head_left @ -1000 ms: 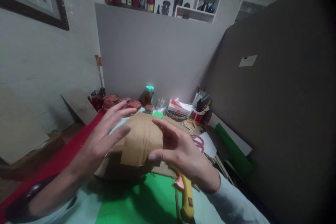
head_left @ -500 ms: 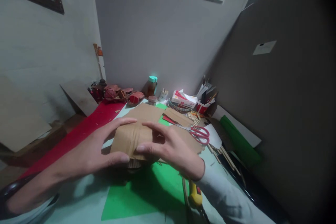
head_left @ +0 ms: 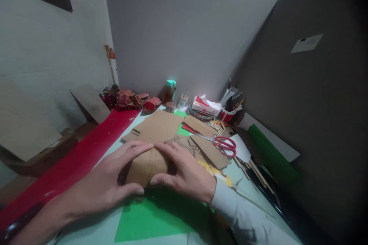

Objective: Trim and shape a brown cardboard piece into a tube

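Hands first, low in the frame: the left hand (head_left: 107, 185) and the right hand (head_left: 184, 170) are both spread flat, fingers fanned, pressed down on a folded cardboard piece (head_left: 147, 165) that sits just left of centre. Neither hand grips it; the palms and fingertips cup it from both sides, the left thumb and right thumb nearly meeting at its near edge. Pressing it like that looks meant to flatten the piece or keep a fold or glued seam down (I can't tell which from here). The piece lies directly between and under the two hands, resting partly on a green sheet (head_left: 161, 218) that fills the lower middle of the frame.

Left of the hands a red strip (head_left: 77, 160) runs diagonally toward the upper left. Just beyond the fingertips lie loose cardboard sheets (head_left: 161, 124), and to the right of centre red-handled scissors (head_left: 225, 144), set aside within reach. A green roll (head_left: 271, 159) lies further right along the dark panel.

Farthest back, against the grey wall, stand a jar with a teal lid (head_left: 169, 91), a tissue box (head_left: 205, 106) and a red cup of pens (head_left: 227, 114).
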